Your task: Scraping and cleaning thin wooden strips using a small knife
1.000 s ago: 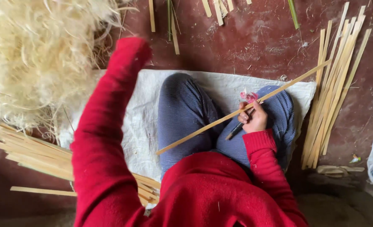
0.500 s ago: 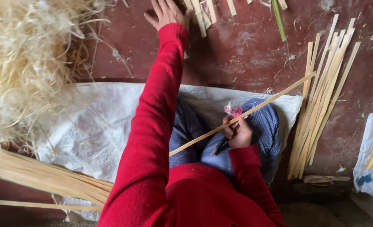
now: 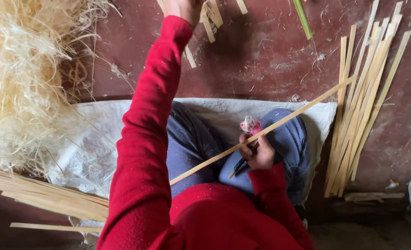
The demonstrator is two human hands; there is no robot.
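My left arm, in a red sleeve, stretches forward to the top edge of the view. There my left hand [image 3: 182, 7] rests among short bamboo pieces [image 3: 211, 21], with its fingers cut off by the frame. My right hand [image 3: 259, 153] sits over my knee in blue trousers. It grips a long thin bamboo strip [image 3: 307, 105] that runs diagonally from my lap up to the right. The same hand holds a dark-bladed knife [image 3: 239, 165], and a pink cloth wrap [image 3: 250, 124] shows just above the fingers.
A big heap of pale bamboo shavings [image 3: 20, 83] fills the left side. Split strips lie bundled on the right [image 3: 367, 102] and stacked at the lower left [image 3: 43, 194]. A white sack [image 3: 89, 148] covers the reddish floor under me. A green strip [image 3: 303, 18] lies at the top.
My left arm has swung from the shavings side and stretched forward to the short pieces at the top. My right hand has kept its grip on the strip and knife.
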